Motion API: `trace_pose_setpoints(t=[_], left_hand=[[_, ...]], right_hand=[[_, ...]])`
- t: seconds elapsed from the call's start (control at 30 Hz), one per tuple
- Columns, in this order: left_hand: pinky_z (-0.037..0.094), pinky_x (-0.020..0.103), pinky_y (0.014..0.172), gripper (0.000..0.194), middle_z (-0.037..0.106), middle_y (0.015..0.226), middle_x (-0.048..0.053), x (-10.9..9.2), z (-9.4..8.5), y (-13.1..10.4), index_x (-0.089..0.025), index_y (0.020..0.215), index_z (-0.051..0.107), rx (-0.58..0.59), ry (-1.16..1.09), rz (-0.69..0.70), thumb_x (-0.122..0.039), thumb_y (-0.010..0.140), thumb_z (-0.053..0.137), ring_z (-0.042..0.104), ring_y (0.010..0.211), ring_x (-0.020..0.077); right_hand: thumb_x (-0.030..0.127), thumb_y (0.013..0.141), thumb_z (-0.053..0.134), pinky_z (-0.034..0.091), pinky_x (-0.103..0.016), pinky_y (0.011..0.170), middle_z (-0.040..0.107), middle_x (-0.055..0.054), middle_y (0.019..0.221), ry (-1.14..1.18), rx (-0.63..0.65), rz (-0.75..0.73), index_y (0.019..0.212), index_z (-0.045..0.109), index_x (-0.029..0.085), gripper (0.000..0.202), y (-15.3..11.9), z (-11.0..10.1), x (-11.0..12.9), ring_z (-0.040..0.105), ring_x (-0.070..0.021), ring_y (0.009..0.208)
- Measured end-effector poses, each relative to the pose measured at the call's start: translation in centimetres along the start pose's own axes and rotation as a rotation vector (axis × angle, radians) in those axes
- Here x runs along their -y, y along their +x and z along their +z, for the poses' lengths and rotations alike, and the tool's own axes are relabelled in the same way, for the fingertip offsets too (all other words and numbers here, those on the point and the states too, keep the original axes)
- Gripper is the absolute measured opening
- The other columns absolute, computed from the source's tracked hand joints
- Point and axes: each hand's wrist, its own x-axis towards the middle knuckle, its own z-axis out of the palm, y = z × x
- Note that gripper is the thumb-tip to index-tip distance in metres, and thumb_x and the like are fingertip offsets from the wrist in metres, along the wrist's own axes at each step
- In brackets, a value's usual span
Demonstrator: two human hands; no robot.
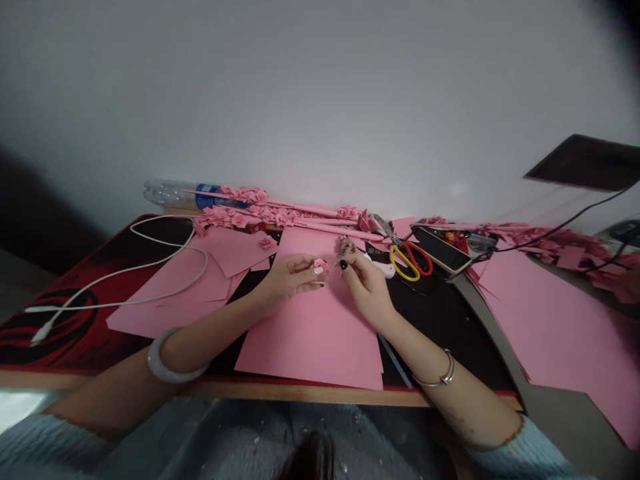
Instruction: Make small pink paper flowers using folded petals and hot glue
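Yellow-and-red scissors and a phone lie right of centre, a white cable at left. At mid-frame, the left hand pinches a small pink paper flower over the pink sheet on the surface; the right hand, fingers curled, grips a small glue-like tool.

A small pink paper flower sits pinched in the fingertips of the left hand, held just above a large pink paper sheet lying flat on the surface. It looks folded or rolled into a compact rosette. The right hand holds a small greyish, crumpled-looking piece between its fingertips, just beside the flower; what that piece is cannot be told.
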Motion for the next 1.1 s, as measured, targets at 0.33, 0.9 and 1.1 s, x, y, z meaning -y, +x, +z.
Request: trace_pose_setpoints(t=[0.33,0.9,1.1], left_hand=[[0.052,0.023,0.063,0.020,0.069,0.077,0.001,-0.4,0.5,-0.4,-0.016,0.087,0.069,-0.026,0.316,0.130,-0.028,0.072,0.075,0.067,0.078,0.0157],[0.057,0.027,0.071,0.024,0.070,0.078,0.001,0.7,0.5,-0.4,-0.016,0.091,0.071,0.089,0.207,0.040,-0.025,0.069,0.076,0.067,0.073,0.0139],[0.056,0.030,0.073,0.022,0.070,0.076,0.002,0.6,0.6,-0.4,-0.016,0.082,0.068,0.060,0.192,0.040,-0.029,0.069,0.078,0.067,0.073,0.0151]], right_hand=[[0.021,0.091,0.049,0.039,-0.030,0.064,0.056,-0.002,0.078,0.026,0.013,-0.030,0.086,0.058,0.020,0.010,0.0,0.0,-0.1,0.051,-0.0173,0.069],[0.020,0.084,0.060,0.037,-0.029,0.062,0.053,0.001,0.065,0.127,0.069,0.066,0.067,0.058,0.019,0.017,0.2,0.4,-0.1,0.048,-0.0150,0.063],[0.028,0.083,0.061,0.036,-0.027,0.059,0.052,0.002,0.063,0.175,0.069,0.126,0.067,0.055,0.020,0.019,0.3,0.4,0.1,0.046,-0.0149,0.061]])
